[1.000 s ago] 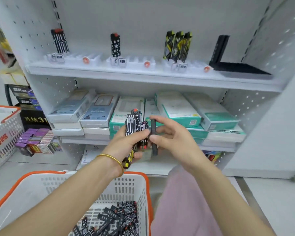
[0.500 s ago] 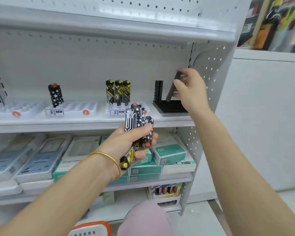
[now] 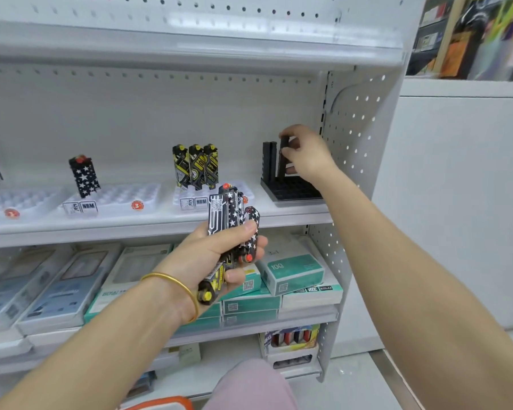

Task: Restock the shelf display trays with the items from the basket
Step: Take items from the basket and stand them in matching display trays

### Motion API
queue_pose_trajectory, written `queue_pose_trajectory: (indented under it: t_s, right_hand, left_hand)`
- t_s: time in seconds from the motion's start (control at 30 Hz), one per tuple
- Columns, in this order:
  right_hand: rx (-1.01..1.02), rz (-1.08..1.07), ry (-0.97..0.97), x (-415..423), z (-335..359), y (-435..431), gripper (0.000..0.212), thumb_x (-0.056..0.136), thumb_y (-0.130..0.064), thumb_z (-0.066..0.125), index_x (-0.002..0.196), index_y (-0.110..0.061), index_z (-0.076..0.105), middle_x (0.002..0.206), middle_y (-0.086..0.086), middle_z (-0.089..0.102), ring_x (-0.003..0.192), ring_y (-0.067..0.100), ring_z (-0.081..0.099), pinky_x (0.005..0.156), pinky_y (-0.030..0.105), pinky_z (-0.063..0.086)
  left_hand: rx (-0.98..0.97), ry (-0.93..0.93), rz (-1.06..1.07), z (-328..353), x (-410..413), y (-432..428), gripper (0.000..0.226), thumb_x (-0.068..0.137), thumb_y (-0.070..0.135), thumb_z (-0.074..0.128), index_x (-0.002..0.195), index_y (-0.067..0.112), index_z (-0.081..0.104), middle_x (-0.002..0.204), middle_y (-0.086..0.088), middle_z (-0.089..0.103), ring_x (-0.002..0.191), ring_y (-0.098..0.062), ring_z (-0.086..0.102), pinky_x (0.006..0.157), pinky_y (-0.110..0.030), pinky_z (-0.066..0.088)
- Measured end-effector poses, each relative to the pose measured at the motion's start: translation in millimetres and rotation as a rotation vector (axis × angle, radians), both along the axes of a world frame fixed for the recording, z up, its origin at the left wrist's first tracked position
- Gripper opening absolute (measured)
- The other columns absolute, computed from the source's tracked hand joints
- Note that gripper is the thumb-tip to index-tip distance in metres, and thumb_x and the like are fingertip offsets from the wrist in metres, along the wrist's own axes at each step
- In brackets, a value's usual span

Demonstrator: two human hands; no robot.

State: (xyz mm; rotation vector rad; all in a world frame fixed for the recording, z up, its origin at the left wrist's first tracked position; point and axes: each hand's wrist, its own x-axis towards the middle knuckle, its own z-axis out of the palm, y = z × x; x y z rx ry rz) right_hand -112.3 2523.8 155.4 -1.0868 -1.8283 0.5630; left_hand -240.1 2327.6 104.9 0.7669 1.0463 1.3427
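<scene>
The right hand [image 3: 308, 158] has come down since half a second ago. Then it held the black stick [image 3: 282, 168] tilted, up near the perforated side wall. Now the stick stands almost upright, its lower end at the back row of the black tray [image 3: 296, 192] at the right end of the shelf [image 3: 148, 229]. It is just beside the two black sticks [image 3: 269, 159] already standing there. Thumb and fingertips pinch the stick near its top, the other fingers curled loosely behind. Whether the foot has dropped into a slot I cannot tell from here.

A second ago that stick was only just being drawn out of the bundle, down in front of the lower shelf, so this piece is nearly home.

The left hand [image 3: 216, 255] has barely shifted. It stays wrapped around the bundle of patterned sticks [image 3: 224, 214] (stars, white lines, one yellow-and-black pointing downward), held in front of the shelf's front edge. Those look meant for the white trays [image 3: 116, 196] further left, which show plenty of bare slots. Only the orange rim of the basket [image 3: 163, 403] peeks in at the bottom, so much restocking remains.
</scene>
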Motion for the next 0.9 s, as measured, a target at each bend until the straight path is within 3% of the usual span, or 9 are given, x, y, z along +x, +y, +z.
queue_pose_trajectory:
  t_s: [0.13,0.33,0.9]
  right_hand:
    - [-0.009,0.021,-0.012,-3,3,-3,0.030,0.092,0.002,0.048,0.119,-0.010,0.053,0.083,0.002,0.046,0.084,0.030,0.055,0.075,0.046,0.057]
    - [-0.053,0.037,-0.048,-4,-5,-6,0.039,0.092,0.004,0.046,0.127,-0.012,0.049,0.104,0.011,0.049,0.098,0.035,0.057,0.081,0.046,0.056]
    - [0.018,-0.005,-0.103,-25,-8,-12,0.036,0.090,0.004,0.049,0.123,-0.009,0.051,0.095,0.013,0.054,0.097,0.036,0.059,0.081,0.050,0.054]
  left_hand:
    - [-0.005,0.000,0.001,-2,1,0,0.039,0.063,0.016,0.070,0.099,0.007,0.058,0.082,-0.016,0.071,0.064,-0.017,0.064,0.032,-0.014,0.032]
    - [-0.002,-0.003,-0.008,-3,1,-2,0.033,0.063,0.015,0.069,0.093,0.011,0.057,0.078,-0.016,0.070,0.059,-0.017,0.063,0.032,-0.014,0.031]
    - [0.000,-0.025,0.009,-7,-9,-6,0.038,0.060,0.015,0.070,0.095,0.011,0.057,0.075,-0.016,0.069,0.055,-0.015,0.063,0.032,-0.014,0.031]
